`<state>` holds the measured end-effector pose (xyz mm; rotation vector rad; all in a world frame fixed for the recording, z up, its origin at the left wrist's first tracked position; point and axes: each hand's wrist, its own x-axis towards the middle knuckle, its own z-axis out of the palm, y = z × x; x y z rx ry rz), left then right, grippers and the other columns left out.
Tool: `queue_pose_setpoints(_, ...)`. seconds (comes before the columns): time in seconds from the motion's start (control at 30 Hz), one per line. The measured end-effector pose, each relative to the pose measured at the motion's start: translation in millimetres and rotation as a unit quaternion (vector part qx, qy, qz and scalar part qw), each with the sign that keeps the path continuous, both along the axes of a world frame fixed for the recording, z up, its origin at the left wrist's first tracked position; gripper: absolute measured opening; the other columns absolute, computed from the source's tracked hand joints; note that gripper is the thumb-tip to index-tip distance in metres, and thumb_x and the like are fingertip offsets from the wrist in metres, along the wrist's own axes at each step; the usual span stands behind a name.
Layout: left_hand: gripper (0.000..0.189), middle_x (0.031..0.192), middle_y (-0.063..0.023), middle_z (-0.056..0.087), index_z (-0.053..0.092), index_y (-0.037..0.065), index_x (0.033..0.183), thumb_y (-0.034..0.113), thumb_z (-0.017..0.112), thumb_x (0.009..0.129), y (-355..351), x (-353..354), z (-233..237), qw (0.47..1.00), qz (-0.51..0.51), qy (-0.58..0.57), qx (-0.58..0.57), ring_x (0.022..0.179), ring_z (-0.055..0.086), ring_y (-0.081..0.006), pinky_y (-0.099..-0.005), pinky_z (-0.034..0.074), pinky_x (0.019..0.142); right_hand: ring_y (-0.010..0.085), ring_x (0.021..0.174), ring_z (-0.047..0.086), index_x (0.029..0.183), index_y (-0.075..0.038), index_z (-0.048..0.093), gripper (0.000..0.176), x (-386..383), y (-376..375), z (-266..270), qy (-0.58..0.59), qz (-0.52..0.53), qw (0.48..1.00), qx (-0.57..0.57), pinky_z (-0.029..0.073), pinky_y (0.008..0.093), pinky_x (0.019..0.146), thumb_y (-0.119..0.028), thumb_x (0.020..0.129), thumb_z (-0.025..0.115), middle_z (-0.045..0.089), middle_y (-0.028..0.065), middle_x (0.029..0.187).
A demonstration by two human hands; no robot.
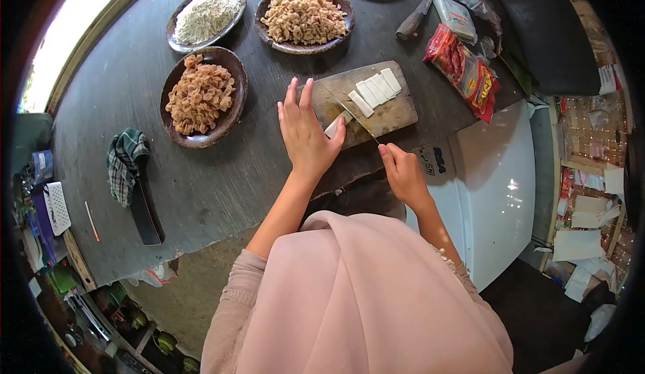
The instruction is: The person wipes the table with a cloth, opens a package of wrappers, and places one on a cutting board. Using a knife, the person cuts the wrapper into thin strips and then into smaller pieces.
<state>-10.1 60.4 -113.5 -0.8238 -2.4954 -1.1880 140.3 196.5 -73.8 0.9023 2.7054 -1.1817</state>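
A wooden cutting board [396, 113] lies near the table's front edge. On its right half are several white rectangular slices [375, 89]. My right hand [402, 171] is closed round the handle of a knife [356, 116], whose thin blade slants up and left across the board. My left hand [306, 129] is spread at the board's left side, its fingers apart and pointing away from me. Its thumb touches a white block [337, 125] that lies just left of the blade.
Behind the board stand a plate of brown pieces [306, 16] and a plate of white shreds [207, 16]. A bowl of brown slices [200, 98] sits left. Red packet [463, 71] lies right; a checked cloth [127, 162] lies far left.
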Motion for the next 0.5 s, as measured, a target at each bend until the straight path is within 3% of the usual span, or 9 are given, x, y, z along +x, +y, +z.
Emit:
queue_pose_setpoints(0.07,0.089,0.149,-0.0219,0.036,0.033,0.009,0.149,0.026,0.079,0.075,-0.6,-0.2,-2.7,1.0,-0.01,-0.021,-0.002,0.138,0.037,-0.039,-0.0598,0.031,0.112,0.0511,0.071,0.053,0.081,0.001,0.052,0.045,-1.6,-0.8,1.1,-0.002,-0.005,1.0,0.003,0.039,0.0517,0.058,-0.037,0.105,0.049,0.055,0.0273,0.067)
queue_pose_setpoints(0.5,0.084,0.15,-0.019,0.04,0.038,0.007,0.146,0.027,0.08,0.077,-2.3,-0.5,-1.9,0.999,-0.015,-0.034,0.008,0.138,0.04,-0.0374,-0.0575,0.028,0.115,0.0515,0.071,0.05,0.081,0.003,0.052,0.051,-1.5,1.9,-2.4,0.008,-0.016,1.0,0.001,0.041,0.0503,0.061,-0.042,0.104,0.049,0.053,0.0284,0.068)
